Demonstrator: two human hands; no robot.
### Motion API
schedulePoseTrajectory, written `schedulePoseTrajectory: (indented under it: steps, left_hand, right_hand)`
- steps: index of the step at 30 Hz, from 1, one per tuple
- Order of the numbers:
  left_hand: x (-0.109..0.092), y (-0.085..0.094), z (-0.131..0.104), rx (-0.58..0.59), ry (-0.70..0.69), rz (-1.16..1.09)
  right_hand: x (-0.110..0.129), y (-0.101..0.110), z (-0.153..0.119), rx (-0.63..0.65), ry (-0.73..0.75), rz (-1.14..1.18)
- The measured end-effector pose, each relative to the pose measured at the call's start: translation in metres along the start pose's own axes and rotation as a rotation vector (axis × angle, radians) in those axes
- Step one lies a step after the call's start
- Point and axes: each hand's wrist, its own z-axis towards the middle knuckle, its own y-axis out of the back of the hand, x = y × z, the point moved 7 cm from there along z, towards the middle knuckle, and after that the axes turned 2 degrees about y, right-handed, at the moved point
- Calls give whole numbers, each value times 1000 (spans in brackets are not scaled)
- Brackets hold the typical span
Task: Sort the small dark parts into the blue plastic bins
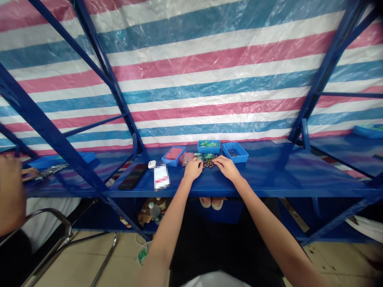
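My left hand (194, 169) rests with curled fingers at the left side of a pile of small dark and gold pieces (209, 161) on the blue table. At the pile's right side, my right hand (226, 166) has its thumb and fingertips pressed together; what either hand holds is too small to name. Behind the pile stands a blue tray (208, 150) with green packets. A second tray (241, 158), holding a few small dark pieces, is to the right. On the left, a blue tray (171, 162) contains something pink, beside a pink plastic bag (187, 158).
A black phone-like slab (133, 176), a white case (152, 164) and a blurred white item (161, 176) lie left on the table (269, 175). Blue metal posts (104, 67) flank it. Another person's arm (11, 195) and a chair (54, 213) are at far left.
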Motion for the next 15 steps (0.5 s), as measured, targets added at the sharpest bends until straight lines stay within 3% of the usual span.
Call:
schedulePoseTrajectory:
  steps: [3, 6, 8, 11, 15]
  left_hand:
    - [1, -1, 0, -1, 4, -4]
    - [1, -1, 0, 5, 9, -12]
    - [1, -1, 0, 3, 5, -18]
    - [1, 0, 0, -1, 9, -26]
    - [1, 0, 0, -3, 19, -32]
  right_hand:
    - [-8, 17, -3, -162, -76, -193]
    - [-22, 42, -13, -396, -271, -401]
    - [-27, 50, -18, -468, -348, -466]
    - [-23, 45, -14, -416, -259, -460]
    - [-12, 13, -2, -122, -48, -352]
